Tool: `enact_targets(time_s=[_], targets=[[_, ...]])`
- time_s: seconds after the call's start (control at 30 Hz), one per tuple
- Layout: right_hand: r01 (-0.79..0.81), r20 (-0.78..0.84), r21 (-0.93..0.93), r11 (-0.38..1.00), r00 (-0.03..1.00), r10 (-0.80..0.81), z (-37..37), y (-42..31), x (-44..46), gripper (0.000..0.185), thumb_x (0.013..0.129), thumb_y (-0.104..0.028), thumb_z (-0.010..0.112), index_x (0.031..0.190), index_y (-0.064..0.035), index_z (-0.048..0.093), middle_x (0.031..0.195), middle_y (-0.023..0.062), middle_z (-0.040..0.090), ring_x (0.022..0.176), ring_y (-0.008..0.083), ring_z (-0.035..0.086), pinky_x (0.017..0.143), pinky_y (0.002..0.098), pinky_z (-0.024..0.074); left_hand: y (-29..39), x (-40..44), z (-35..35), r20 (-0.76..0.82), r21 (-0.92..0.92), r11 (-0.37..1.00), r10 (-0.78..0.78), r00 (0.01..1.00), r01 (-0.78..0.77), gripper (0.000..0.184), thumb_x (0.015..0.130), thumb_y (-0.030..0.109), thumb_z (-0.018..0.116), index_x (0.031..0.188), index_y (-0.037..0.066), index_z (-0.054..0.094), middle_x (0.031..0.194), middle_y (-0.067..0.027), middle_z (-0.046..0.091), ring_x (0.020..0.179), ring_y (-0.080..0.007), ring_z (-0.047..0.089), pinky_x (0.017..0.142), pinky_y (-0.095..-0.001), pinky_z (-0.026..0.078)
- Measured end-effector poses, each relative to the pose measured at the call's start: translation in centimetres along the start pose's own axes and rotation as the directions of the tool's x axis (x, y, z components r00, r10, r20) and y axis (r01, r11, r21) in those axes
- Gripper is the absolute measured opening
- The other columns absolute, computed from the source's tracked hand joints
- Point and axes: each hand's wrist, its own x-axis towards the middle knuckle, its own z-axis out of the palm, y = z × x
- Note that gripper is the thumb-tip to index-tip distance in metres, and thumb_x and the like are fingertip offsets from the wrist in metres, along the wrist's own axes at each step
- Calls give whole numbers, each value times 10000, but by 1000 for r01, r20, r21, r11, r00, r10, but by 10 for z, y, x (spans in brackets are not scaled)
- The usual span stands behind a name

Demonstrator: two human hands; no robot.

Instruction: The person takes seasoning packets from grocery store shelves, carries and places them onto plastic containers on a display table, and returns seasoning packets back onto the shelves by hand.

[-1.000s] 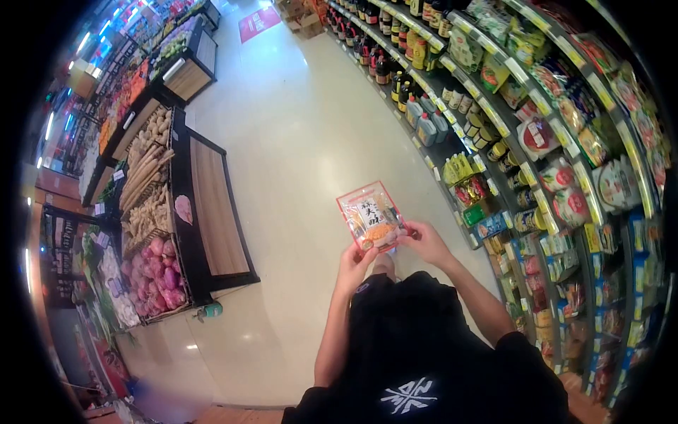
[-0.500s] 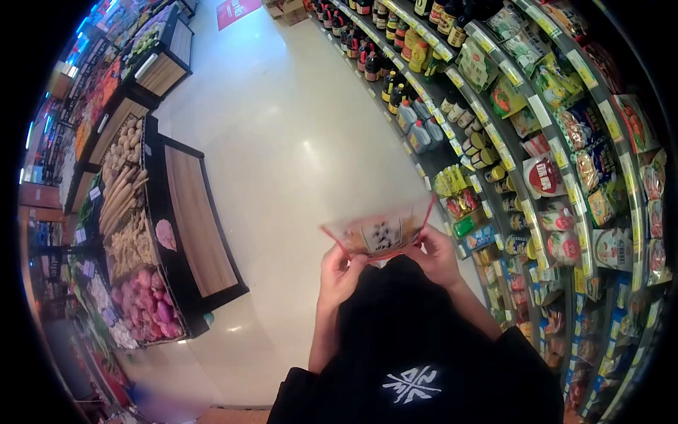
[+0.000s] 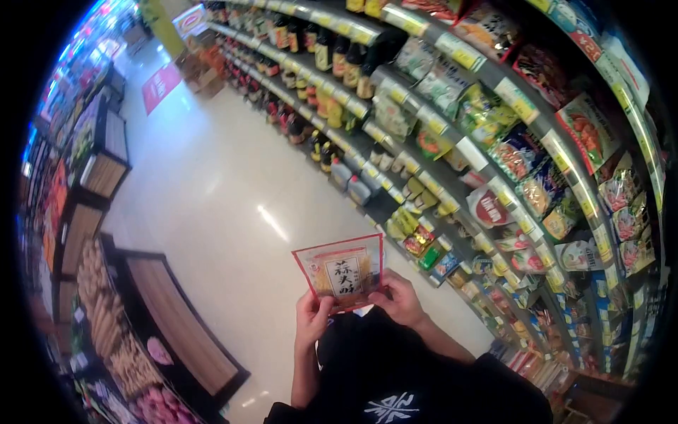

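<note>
At my far left, the produce stand (image 3: pixel 180 318) carries its loose goods in a row beside its wood-panelled edge: potatoes (image 3: pixel 90 272) towards the far end, then long pale roots (image 3: pixel 106 318), knobbly ginger (image 3: pixel 132 365), and purple-red onions (image 3: pixel 166 408) at the near end.

Right of it, over the floor (image 3: pixel 219 205), my left grip (image 3: pixel 314 316) is closed on the lower left corner of the fried-garlic packet (image 3: pixel 346 275), thumb across the front. I hold the packet up in front of me, near my black shirt (image 3: pixel 395 374). Its printed face is towards me and the dark lettering reads upright; the label's long axis runs from near the top edge down towards my thumbs. That top edge points away from me, its right corner a little higher. The packet is red-rimmed, with a yellowish patch beside the label. My right grip (image 3: pixel 400 300) pinches the lower right corner.

Farther right stand the shelves (image 3: pixel 470 152): dark sauce bottles (image 3: pixel 323 54) towards their far end, yellow pouches (image 3: pixel 402 224) on a low shelf near its front edge, and bagged foods (image 3: pixel 515 152) higher up.
</note>
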Motion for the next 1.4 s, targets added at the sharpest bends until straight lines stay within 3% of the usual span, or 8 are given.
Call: enact_targets(time_s=[0.4, 0.47, 0.53, 0.77, 0.8, 1.0, 1.2, 1.4], targets=[[20, -336, -49, 999, 941, -35, -119, -37, 106, 190, 778, -50, 677, 747, -15, 493, 706, 22, 457, 644, 100, 433, 597, 236, 368, 56, 179, 92, 452, 28, 998, 35, 891, -53, 493, 826, 30, 624, 1264, -5, 399, 1024, -40, 575, 793, -61, 527, 629, -203, 425], [129, -471, -57, 990, 871, -141, -128, -50, 125, 602, 748, -14, 705, 1265, 6, 396, 671, 8, 442, 632, 101, 435, 637, 228, 399, 81, 205, 103, 497, 90, 996, -30, 867, -17, 507, 827, 40, 631, 1272, 2, 390, 1056, -42, 557, 837, -78, 518, 656, -222, 430], [152, -433, -171, 973, 876, -213, -155, -68, 146, 881, 724, -15, 730, 1407, 0, 175, 665, 22, 472, 630, 101, 452, 651, 227, 416, 106, 239, 126, 563, 115, 969, 117, 818, -219, 531, 817, 54, 649, 1275, 3, 386, 1039, -45, 550, 821, -89, 505, 658, -228, 426], [57, -425, -708, 704, 762, -489, -208, -186, 234, 697, 746, -70, 704, 1344, -23, 349, 764, 77, 550, 643, 146, 524, 610, 282, 458, 210, 370, 206, 682, 149, 577, 529, 506, -803, 777, 769, 78, 695, 1375, -30, 221, 1060, -151, 540, 741, -171, 525, 657, -269, 460], [12, -474, -700, 714, 740, -477, -210, -199, 246, 673, 749, -76, 698, 1332, -25, 365, 789, 85, 560, 650, 157, 530, 617, 291, 463, 228, 383, 220, 716, 82, 633, 500, 487, -770, 880, 744, 4, 701, 1412, 10, 128, 1206, -148, 494, 1001, -180, 525, 737, -274, 445], [-466, -562, -826, 316, 647, -516, -245, -196, 299, 704, 776, -274, 655, 1315, 22, 313, 988, 251, 564, 841, 413, 562, 754, 469, 455, 260, 454, 253, 742, 182, 247, 600, 298, -952, 716, 733, 155, 735, 1309, -7, 340, 979, -149, 548, 845, -248, 545, 724, -328, 446], [-670, -754, -646, 366, 636, -165, -235, -218, 301, 641, 725, -366, 706, 1133, 60, 455, 946, 264, 580, 899, 394, 577, 775, 456, 462, 267, 459, 255, 866, 356, 67, 353, 356, -932, 548, 763, 240, 700, 1204, 18, 462, 977, -193, 562, 933, -351, 549, 802, -417, 440], [-745, -777, -627, 227, 620, -109, -234, -223, 315, 529, 695, -439, 716, 915, 22, 583, 982, 196, 598, 931, 341, 587, 792, 422, 467, 274, 464, 275, 931, 260, 232, 197, 307, -937, 541, 780, 153, 668, 1235, 18, 409, 955, -283, 588, 943, -447, 543, 800, -467, 440]])
